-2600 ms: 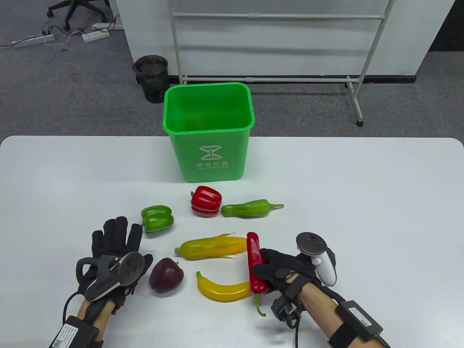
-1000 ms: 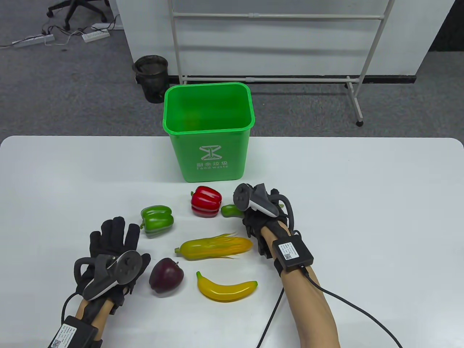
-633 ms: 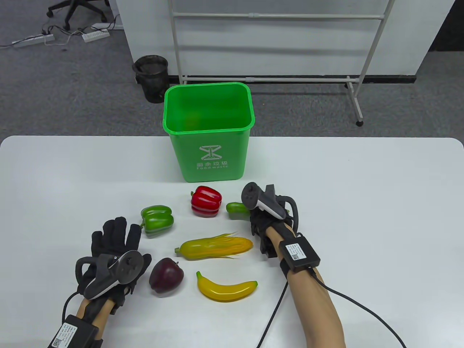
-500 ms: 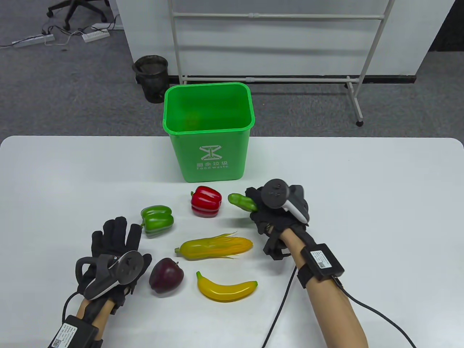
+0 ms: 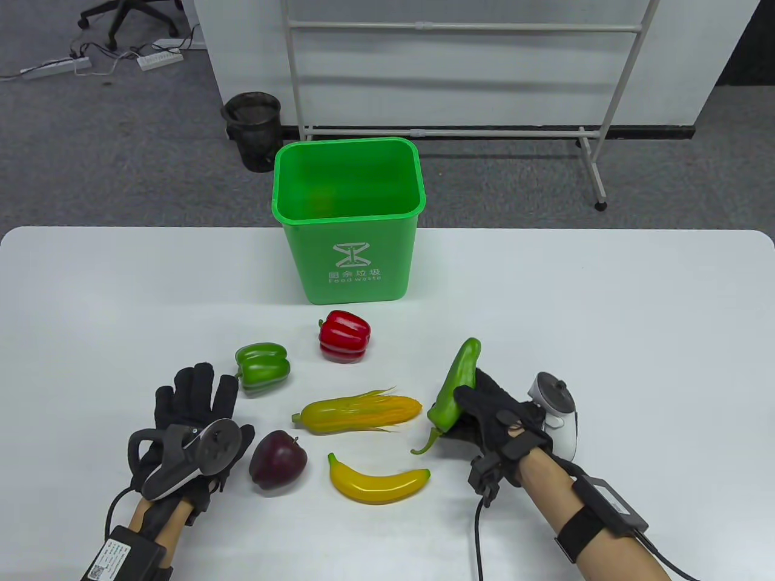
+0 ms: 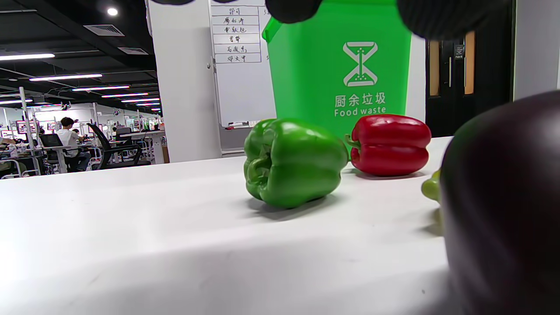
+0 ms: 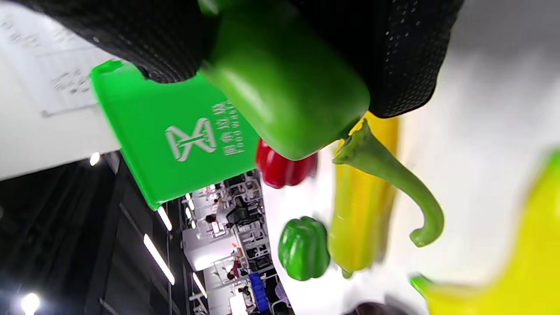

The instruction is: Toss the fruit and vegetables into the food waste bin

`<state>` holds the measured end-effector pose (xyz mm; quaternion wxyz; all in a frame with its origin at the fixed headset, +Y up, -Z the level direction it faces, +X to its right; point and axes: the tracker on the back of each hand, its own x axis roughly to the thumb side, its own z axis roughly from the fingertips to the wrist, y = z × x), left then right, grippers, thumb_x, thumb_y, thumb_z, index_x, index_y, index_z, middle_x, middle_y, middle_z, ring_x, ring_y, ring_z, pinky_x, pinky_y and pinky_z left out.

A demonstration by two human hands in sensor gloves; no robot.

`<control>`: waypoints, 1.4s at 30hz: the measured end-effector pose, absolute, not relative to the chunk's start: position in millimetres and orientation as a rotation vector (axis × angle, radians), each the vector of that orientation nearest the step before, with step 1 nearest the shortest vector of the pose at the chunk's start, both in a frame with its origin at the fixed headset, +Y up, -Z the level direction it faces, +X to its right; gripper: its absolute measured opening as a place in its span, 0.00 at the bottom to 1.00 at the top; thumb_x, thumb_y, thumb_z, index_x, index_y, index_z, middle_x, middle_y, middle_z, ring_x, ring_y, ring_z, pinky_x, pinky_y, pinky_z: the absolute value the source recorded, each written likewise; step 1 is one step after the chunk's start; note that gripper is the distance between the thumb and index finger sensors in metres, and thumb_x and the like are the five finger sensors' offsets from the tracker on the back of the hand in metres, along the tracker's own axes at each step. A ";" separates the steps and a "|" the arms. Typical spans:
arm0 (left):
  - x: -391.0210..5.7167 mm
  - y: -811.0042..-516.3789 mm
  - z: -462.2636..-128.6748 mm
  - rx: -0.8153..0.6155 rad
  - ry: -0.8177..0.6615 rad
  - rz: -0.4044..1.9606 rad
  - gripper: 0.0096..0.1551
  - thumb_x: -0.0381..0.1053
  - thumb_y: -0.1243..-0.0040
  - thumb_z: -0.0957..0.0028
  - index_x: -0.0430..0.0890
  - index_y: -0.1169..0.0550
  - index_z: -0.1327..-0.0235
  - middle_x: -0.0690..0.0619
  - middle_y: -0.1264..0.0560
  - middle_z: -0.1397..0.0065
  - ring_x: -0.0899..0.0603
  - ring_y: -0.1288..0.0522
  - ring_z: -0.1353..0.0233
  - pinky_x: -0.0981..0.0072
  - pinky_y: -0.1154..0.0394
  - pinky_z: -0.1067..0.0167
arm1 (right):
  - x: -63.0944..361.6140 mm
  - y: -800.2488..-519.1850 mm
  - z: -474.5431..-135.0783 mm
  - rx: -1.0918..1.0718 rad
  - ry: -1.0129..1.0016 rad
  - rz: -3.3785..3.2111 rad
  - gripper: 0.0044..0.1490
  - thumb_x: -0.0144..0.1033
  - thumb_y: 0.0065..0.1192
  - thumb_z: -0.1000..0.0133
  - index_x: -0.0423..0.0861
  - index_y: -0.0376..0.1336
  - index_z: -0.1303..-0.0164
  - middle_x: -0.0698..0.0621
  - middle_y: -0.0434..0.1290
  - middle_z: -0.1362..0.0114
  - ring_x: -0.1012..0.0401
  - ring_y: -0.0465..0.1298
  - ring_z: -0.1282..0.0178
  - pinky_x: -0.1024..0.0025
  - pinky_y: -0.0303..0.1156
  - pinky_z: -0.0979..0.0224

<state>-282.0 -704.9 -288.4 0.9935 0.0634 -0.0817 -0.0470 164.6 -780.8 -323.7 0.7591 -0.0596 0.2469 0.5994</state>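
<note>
The green food waste bin [image 5: 351, 254] stands at the table's far middle. My right hand [image 5: 484, 411] grips a long green chili pepper [image 5: 455, 387] above the table, right of the corn; the right wrist view shows the pepper [image 7: 284, 92] and its curved stem held in the glove. My left hand [image 5: 194, 405] rests flat and open on the table, left of the dark red apple [image 5: 277, 463]. On the table lie a green bell pepper [image 5: 262, 368], a red bell pepper [image 5: 344, 336], a yellow corn cob [image 5: 357, 413] and a banana [image 5: 376, 483].
The white table [image 5: 605, 315] has bare room on its right and far left. Behind it are grey carpet, a black floor bin [image 5: 252, 129] and a white rack frame [image 5: 460, 130]. In the left wrist view the apple [image 6: 503, 201] fills the right side.
My right hand took hold of the green chili pepper by the red bell pepper, lifted it and drew it back toward me and to the right. The red chili held earlier is gone from view.
</note>
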 end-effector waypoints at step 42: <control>-290.6 -699.5 -288.0 0.144 -0.135 -0.048 0.51 0.68 0.49 0.56 0.45 0.45 0.24 0.32 0.57 0.18 0.22 0.52 0.19 0.22 0.51 0.30 | 54.4 -600.8 -313.7 0.749 0.014 2.299 0.52 0.52 0.65 0.50 0.44 0.49 0.20 0.38 0.53 0.18 0.36 0.64 0.21 0.34 0.61 0.25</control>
